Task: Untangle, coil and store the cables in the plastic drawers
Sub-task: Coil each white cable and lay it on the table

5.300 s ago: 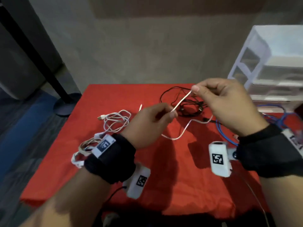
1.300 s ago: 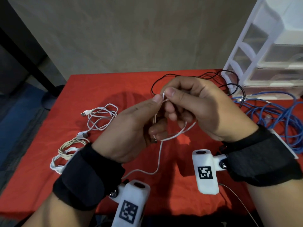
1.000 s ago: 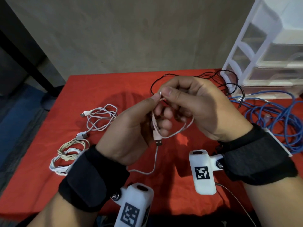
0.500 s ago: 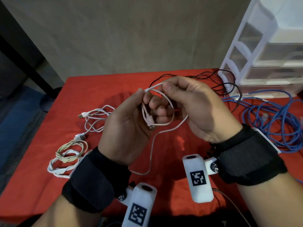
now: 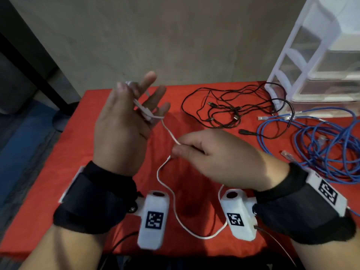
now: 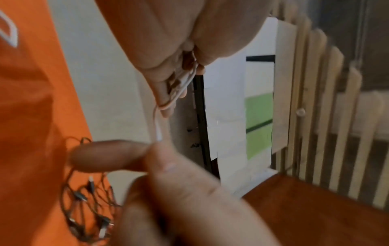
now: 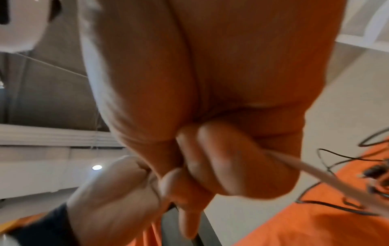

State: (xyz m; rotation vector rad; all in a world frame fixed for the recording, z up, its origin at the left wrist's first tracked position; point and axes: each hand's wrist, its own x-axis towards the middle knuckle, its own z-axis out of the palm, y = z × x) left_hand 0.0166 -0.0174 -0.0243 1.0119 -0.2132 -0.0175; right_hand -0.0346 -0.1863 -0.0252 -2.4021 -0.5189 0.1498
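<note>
The left hand is raised above the desk, fingers mostly straight and spread, with turns of the white cable wound around them; the thumb seems to pin the wraps, though blur makes that hard to confirm. From there the cable runs down to the right hand, which pinches it between thumb and forefinger, the other fingers curled. Below the right hand the cable hangs in a loose loop over the red cloth near the desk's front edge. A tangle of black cable lies farther back, and a pile of blue cable sits to the right, just in front of the plastic drawers.
</note>
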